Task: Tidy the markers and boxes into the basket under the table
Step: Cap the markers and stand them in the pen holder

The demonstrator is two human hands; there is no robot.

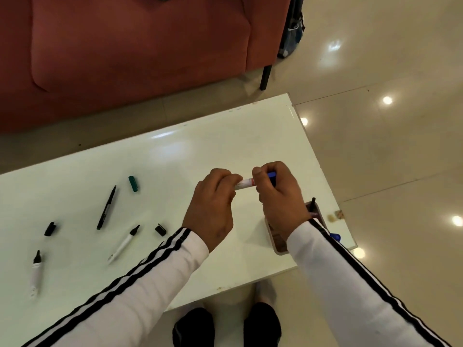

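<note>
Right sleeve [313,237] partly covers a box [277,244]; markers [124,244] and caps [160,229] lie left.

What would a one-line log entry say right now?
left hand: grips marker barrel | right hand: grips its blue cap | table: green cap, thin black marker lie loose
</note>
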